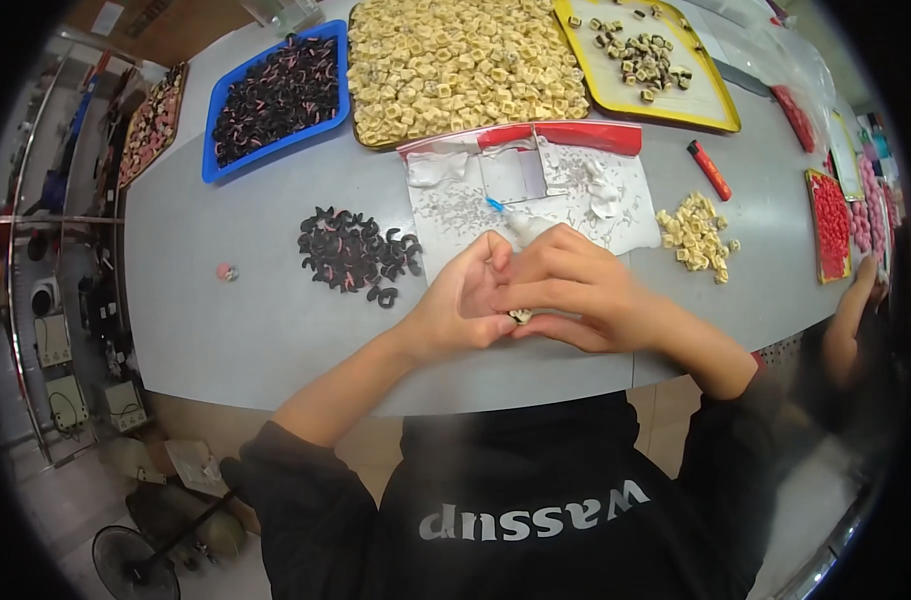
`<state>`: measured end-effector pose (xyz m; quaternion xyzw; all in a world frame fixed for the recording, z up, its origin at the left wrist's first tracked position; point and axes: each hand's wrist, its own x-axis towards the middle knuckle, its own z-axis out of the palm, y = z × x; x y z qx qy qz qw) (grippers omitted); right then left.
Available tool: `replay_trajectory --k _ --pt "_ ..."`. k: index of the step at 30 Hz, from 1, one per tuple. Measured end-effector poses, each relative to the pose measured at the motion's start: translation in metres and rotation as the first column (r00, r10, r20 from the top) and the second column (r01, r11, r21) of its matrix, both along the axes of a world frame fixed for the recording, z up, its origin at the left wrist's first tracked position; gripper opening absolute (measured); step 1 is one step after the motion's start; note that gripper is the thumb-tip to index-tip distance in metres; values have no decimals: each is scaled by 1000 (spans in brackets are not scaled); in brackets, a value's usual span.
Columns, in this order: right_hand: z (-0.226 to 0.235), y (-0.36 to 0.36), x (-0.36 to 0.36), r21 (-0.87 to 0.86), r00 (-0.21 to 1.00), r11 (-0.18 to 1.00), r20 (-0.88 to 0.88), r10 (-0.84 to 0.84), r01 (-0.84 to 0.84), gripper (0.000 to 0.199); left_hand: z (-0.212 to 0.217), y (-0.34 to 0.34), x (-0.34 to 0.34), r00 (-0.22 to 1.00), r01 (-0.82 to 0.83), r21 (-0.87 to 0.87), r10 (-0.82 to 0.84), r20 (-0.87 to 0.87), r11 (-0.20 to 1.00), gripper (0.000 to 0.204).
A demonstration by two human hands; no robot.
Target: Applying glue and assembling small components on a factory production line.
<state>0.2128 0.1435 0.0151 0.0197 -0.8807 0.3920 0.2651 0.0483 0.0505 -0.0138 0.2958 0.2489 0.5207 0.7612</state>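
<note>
Both my hands meet near the table's front edge. My left hand (456,305) and my right hand (586,290) are closed, pinching a small cream-and-black piece (521,316) between their fingertips. Fingers cover most of that piece. Just beyond them a white squeeze bottle (528,226) with a blue tip lies on a white sheet (441,228) speckled with grey bits. A pile of black curved pieces (346,250), some with pink parts, lies to the left. To the right sits a pile of small cream cube-like pieces (696,235).
Along the back are a blue tray (212,150) of black pieces, a big mass of cream pieces (466,65) and a yellow tray (666,118) with cream-and-black pieces. A red stick-shaped tool (711,171) lies at right. Another person's hand (864,280) is near a red-filled tray (829,225).
</note>
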Motion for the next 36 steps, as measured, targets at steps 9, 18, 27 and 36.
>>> replay_trajectory --k 9,18,27,36 --pt "-20 -3 3 99 994 994 -97 -43 53 29 -5 -1 4 993 115 -113 -109 53 987 44" --pt "-29 -11 3 188 974 979 -221 -41 84 26 -4 -5 6 984 168 -131 -158 86 977 46" --pt "-31 -15 7 191 981 980 -191 -26 63 26 -3 -7 6 978 204 -128 -195 81 971 46" --pt "-31 -11 6 135 989 990 -146 -26 46 29 -1 -5 3 987 162 -118 -161 20 980 42"
